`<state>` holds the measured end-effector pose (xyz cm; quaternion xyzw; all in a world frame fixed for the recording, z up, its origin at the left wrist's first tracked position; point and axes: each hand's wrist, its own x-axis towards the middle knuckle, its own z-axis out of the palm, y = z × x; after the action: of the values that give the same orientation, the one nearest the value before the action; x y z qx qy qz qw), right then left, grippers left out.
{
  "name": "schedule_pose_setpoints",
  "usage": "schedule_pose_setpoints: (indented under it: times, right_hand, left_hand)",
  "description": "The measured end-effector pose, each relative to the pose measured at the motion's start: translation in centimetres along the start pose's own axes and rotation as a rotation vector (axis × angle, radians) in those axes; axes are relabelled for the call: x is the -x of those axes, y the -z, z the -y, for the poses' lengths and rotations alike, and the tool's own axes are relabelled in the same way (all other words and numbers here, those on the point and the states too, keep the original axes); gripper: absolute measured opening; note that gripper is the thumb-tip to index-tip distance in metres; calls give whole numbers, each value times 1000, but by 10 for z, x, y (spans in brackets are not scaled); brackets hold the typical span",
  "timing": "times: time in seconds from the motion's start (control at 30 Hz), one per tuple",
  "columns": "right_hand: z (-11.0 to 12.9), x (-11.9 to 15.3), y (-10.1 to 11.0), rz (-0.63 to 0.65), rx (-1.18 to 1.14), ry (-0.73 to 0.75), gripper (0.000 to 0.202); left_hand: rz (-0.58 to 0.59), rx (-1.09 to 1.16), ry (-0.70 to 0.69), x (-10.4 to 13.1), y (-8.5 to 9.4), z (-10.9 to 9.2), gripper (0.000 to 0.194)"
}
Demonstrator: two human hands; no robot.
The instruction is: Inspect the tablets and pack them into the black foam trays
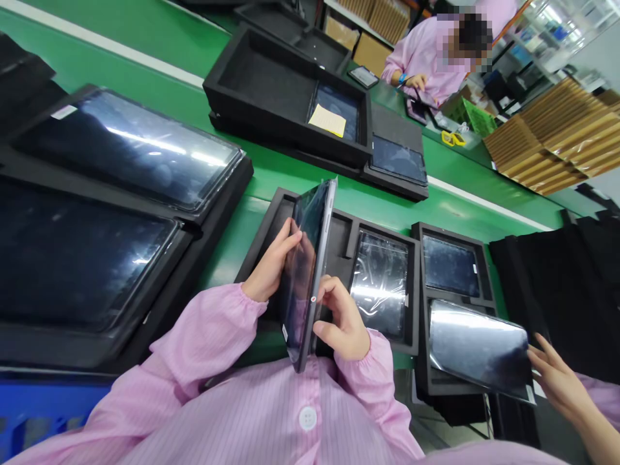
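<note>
A dark tablet [314, 236] stands nearly on edge in front of my chest, its slim side with a small round sticker facing up at me. My left hand [271, 265] holds it from the left, fingers against the glossy screen. On the other side my right hand [346, 323] is curled at the tablet's side edge and back, thumb and forefinger bent; its other fingertips are partly hidden. Below lies a black foam tray [415, 278], where a film-wrapped tablet [380, 278] fills the right compartment.
Large tablets [140, 148] lie in foam trays at left. Ahead, another foam tray [290, 129] holds a tablet with a yellow note [328, 121]. At right, a co-worker's hand [557, 374] touches a tablet [479, 345] over a tray. Across the green bench [455, 206] another person [426, 55] works.
</note>
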<state>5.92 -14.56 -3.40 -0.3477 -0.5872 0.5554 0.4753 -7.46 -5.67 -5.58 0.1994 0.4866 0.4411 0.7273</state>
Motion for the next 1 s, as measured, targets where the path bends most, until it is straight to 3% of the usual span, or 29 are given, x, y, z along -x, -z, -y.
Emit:
schedule_pose_setpoints:
  times: [0.27,0.37,0.47,0.67,0.87,1.0]
  right_hand:
    - [1,0,-5,-16,-26,6,22]
    - [0,0,-7,-52,-34,-32,22]
    - [0,2,-10,-84,-20,-69,24]
    - [3,2,-15,-121,38,-130,29]
    - [12,10,-11,-237,232,-308,34]
    - [-2,13,3,-442,313,-331,13]
  left_hand:
    - [-18,51,-29,-5,4,5,57]
    - [24,92,-76,-11,11,8,48]
    - [85,107,-124,-17,16,12,47]
    - [69,114,-138,-21,19,15,43]
    - [-64,64,-113,-14,10,10,50]
    - [-140,48,-95,-4,7,-4,76]
